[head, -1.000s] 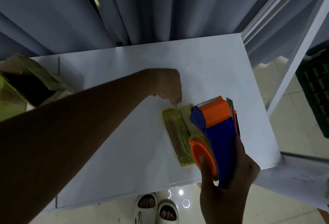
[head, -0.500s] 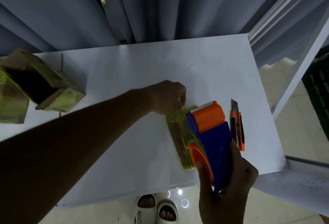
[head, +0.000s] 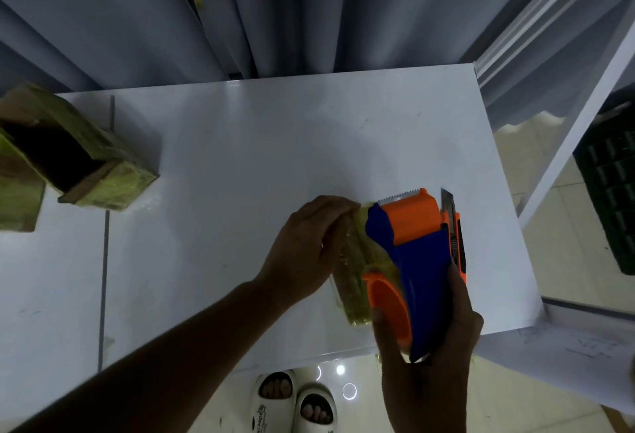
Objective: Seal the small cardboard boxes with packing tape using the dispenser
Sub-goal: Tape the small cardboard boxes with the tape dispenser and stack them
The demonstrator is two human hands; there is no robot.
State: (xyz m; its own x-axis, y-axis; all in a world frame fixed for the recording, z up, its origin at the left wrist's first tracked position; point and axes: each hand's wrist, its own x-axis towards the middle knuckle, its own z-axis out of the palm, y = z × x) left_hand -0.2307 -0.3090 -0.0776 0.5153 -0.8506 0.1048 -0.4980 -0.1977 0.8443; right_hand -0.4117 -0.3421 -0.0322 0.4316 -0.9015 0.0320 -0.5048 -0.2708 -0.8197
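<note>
A small flat box [head: 354, 291] wrapped in yellowish tape lies near the front right of the white table [head: 240, 164]. My right hand [head: 429, 357] grips the blue and orange tape dispenser [head: 412, 260], which hangs over the box and hides its right part. My left hand [head: 309, 247] lies against the box's left side with fingers fairly straight, their tips at the box's far end. Whether the fingers pinch tape is hidden.
An orange utility knife [head: 455, 233] with its blade out lies just right of the dispenser. Two taped boxes [head: 79, 157] sit at the table's left edge, one open. Grey curtains hang behind. A white frame post [head: 567, 144] and a dark crate [head: 611, 192] stand right.
My left hand moved from the box's far end down onto its left side. The dispenser shifted slightly; the view moved, bringing the knife and the left boxes into sight.
</note>
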